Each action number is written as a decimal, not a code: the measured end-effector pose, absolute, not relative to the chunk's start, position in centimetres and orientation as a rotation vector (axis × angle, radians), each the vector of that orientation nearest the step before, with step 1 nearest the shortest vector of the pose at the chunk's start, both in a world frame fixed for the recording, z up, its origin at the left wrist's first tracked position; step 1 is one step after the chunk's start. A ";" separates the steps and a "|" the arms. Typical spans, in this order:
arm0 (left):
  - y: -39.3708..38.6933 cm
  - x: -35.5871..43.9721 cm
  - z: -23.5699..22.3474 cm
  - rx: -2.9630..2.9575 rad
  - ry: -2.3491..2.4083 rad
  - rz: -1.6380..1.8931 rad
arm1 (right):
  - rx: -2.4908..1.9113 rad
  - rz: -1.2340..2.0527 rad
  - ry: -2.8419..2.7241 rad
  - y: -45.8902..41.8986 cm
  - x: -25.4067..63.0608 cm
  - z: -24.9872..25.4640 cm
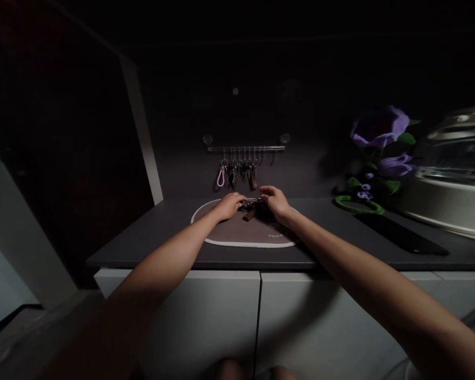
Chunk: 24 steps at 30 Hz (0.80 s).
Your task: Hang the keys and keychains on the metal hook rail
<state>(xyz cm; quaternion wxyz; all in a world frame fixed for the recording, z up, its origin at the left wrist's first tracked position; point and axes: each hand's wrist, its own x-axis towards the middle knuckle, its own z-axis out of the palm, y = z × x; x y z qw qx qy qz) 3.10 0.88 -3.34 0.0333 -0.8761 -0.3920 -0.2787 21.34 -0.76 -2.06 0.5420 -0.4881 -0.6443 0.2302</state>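
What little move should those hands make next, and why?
Perhaps lift the small bunch, apparently keys, with the right hand: it and the left hand are both at the bunch over the mat, while the rack on the wall shows bare hooks.

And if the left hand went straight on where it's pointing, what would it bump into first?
Probably the dark, key-like bunch right by the fingertips of the left hand; they may be touching it. Beyond that comes the right hand, though depth is hard to judge here.
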 end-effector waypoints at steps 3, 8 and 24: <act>0.9 3.0 -3.4 -2.677 -1.185 -0.730 | -1.280 0.269 -1.697 -0.9 22.1 -2.6; 0.6 3.0 -3.3 -2.600 -1.179 -0.525 | -1.350 0.062 -1.849 -1.0 22.0 -2.4; 0.5 2.2 -2.1 -2.555 -1.164 -0.557 | -1.323 0.119 -1.883 -0.4 21.3 -2.9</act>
